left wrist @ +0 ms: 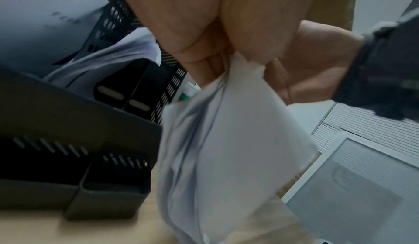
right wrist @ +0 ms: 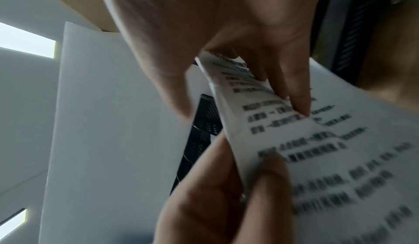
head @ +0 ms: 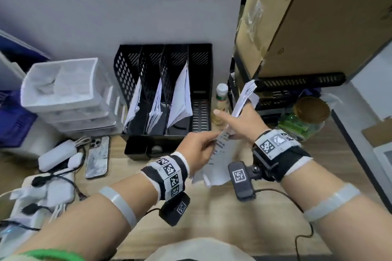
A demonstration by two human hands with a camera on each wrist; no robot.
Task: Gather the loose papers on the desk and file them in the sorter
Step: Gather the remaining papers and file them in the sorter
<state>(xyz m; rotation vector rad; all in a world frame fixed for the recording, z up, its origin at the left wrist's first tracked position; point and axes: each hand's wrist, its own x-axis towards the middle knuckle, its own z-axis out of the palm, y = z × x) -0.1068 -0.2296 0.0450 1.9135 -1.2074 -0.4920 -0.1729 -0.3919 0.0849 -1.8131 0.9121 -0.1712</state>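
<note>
The black four-slot sorter [head: 165, 91] stands against the wall. Its three left slots hold white sheets and the rightmost slot [head: 200, 112] has none. In front of its right end both hands hold one stack of printed papers [head: 216, 167] on edge above the desk. My left hand [head: 201, 144] pinches the stack's near edge. My right hand [head: 237, 125] holds the upper part [head: 244, 99] between its outstretched thumb and its fingers. In the right wrist view its fingertips [right wrist: 299, 102] lie on the printed papers [right wrist: 340, 158]. The left wrist view shows the left hand [left wrist: 204, 41] gripping the papers [left wrist: 238, 140] beside the sorter [left wrist: 90, 122].
A small bottle [head: 221, 99] stands just right of the sorter, and beyond it a jar [head: 311, 110] under a shelf bearing a cardboard box [head: 307, 17]. White stacked drawers [head: 70, 91] sit left of the sorter. A phone [head: 97, 157] and chargers [head: 42, 193] lie at left.
</note>
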